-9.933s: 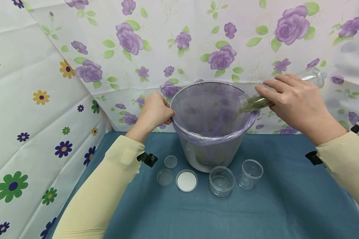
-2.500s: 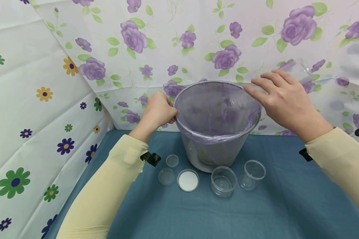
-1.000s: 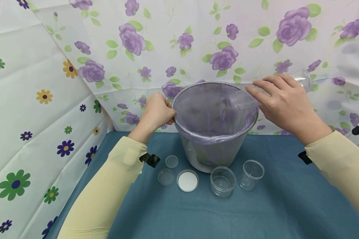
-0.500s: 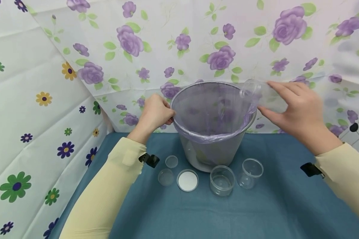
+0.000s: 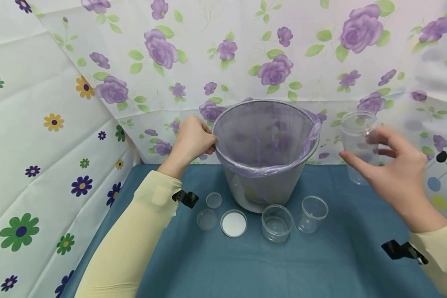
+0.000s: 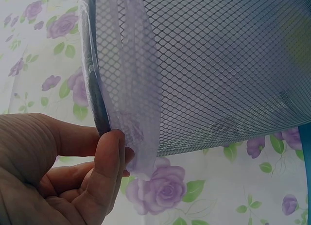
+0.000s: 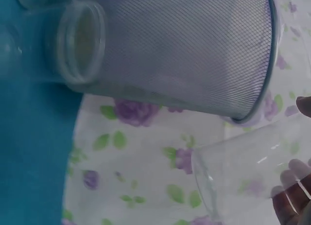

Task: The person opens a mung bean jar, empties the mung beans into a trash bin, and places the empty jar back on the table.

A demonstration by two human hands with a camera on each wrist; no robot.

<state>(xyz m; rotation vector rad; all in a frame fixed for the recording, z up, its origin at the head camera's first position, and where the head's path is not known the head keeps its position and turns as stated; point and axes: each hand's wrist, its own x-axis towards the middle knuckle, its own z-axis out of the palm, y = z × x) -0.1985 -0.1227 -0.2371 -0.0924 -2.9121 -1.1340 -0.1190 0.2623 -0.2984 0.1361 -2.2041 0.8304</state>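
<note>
The left hand [image 5: 191,138] grips the rim of the grey wire-mesh wastebasket [image 5: 264,182], thumb and curled fingers [image 6: 109,171] pinching the metal edge together with the thin purple plastic liner bag [image 5: 313,132] folded over it. The wastebasket stands on the blue-clothed counter [image 5: 339,256], close to the floral sheet backdrop [image 5: 223,54]. The right hand [image 5: 398,174] holds a clear, empty plastic jar [image 5: 359,145] upright in the air, to the right of the wastebasket and apart from it, fingers wrapped loosely around its side. In front of the wastebasket lie a white round lid [image 5: 233,224], two small clear lids [image 5: 206,218], a squat clear jar [image 5: 276,223] and a smaller clear jar [image 5: 312,213].
</note>
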